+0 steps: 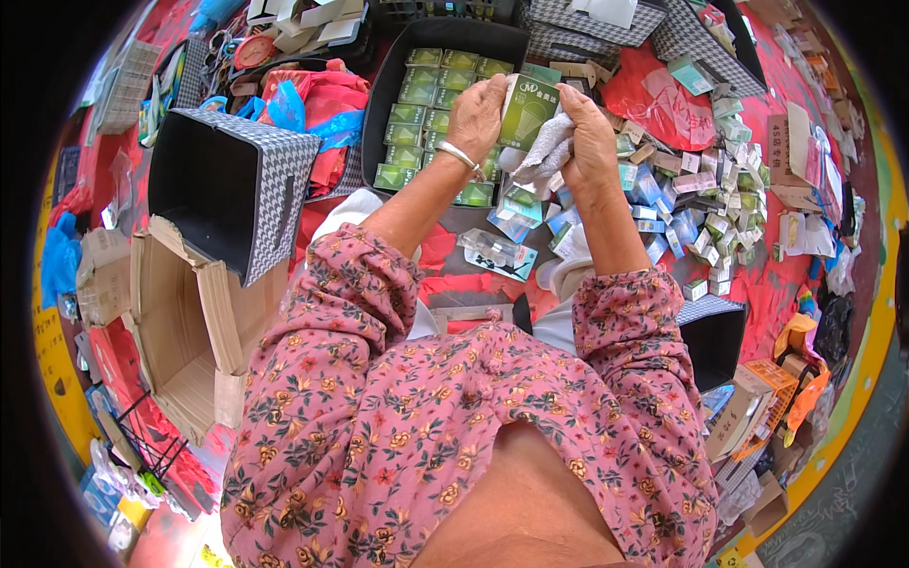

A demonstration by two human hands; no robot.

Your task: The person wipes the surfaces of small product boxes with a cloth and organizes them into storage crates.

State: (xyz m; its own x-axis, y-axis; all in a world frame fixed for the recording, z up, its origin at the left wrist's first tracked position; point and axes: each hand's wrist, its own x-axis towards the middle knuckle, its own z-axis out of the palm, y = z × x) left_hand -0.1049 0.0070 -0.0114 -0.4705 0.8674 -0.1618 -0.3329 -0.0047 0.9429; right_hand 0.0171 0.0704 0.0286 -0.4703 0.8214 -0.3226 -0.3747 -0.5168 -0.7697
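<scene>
In front of me, a small green printed box (527, 114) is held up between both hands. My left hand (476, 115), with a silver bangle at its wrist, is closed on the box's left edge. My right hand (589, 142) pinches the upper right corner and also grips a crumpled grey-white cloth (547, 151), which lies against the box's lower right part. Below and left of them stands a black bin (492, 40) holding rows of similar green boxes (405, 133). My left forearm passes over the bin's near right part and hides some boxes.
Right of my hands lies a pile of small cartons (715, 222). A red plastic bag (658, 102) sits behind it. To the left are a tipped houndstooth storage bin (284, 189) and an open cardboard box (180, 322). A clear-wrapped pack (497, 254) lies between my knees.
</scene>
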